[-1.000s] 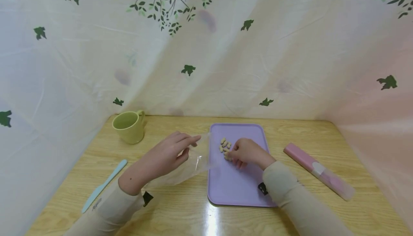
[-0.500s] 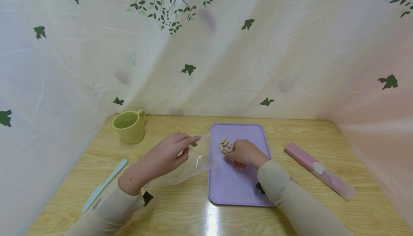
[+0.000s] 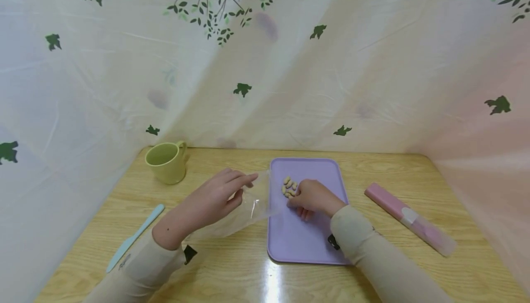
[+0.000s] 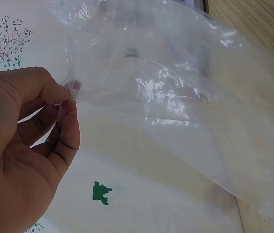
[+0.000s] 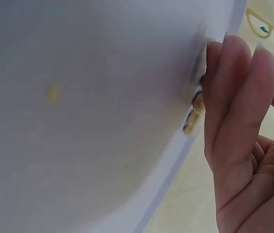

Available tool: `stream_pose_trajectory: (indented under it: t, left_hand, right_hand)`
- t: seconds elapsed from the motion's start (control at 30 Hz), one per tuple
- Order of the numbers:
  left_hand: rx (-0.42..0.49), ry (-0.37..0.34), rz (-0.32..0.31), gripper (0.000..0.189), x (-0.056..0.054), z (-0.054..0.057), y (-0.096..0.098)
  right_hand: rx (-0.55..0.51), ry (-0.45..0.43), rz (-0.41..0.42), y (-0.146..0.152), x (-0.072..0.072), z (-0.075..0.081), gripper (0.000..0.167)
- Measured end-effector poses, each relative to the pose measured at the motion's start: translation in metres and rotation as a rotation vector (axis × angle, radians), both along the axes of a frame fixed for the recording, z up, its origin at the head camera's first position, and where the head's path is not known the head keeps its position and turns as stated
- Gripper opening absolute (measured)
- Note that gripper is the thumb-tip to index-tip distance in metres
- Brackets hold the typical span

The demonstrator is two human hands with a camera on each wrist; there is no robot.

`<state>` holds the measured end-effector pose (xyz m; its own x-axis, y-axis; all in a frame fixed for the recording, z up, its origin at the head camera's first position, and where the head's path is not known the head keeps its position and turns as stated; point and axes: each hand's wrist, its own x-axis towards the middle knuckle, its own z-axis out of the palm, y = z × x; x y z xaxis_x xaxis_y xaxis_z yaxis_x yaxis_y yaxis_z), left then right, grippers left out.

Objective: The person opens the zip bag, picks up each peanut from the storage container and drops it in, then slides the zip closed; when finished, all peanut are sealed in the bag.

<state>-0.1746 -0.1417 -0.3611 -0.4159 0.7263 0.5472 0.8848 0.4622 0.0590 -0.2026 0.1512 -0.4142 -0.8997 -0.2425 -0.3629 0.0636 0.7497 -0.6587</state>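
Currently left hand (image 3: 213,198) pinches clear bag (image 3: 254,207) at left edge of purple tray (image 3: 304,245); likely light, slippery, grip by rim. Right hand (image 3: 314,197) bunched at peanuts (image 3: 289,185) on tray, can't tell if pinching one; probably brittle, grip mid-shell.

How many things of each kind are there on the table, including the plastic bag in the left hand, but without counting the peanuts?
Green mug: 1
Light-blue knife: 1
Clear plastic bag: 1
Purple tray: 1
Long pink object: 1
Total: 5
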Motion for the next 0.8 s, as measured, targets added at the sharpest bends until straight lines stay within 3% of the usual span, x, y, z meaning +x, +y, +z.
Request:
stream_pose_trajectory:
  t: [0.8]
  left_hand:
    - [0.000, -0.008, 0.011, 0.047, -0.003, 0.001, 0.002]
  right_hand:
    - [-0.116, 0.118, -0.048, 0.009, 0.022, 0.059, 0.025]
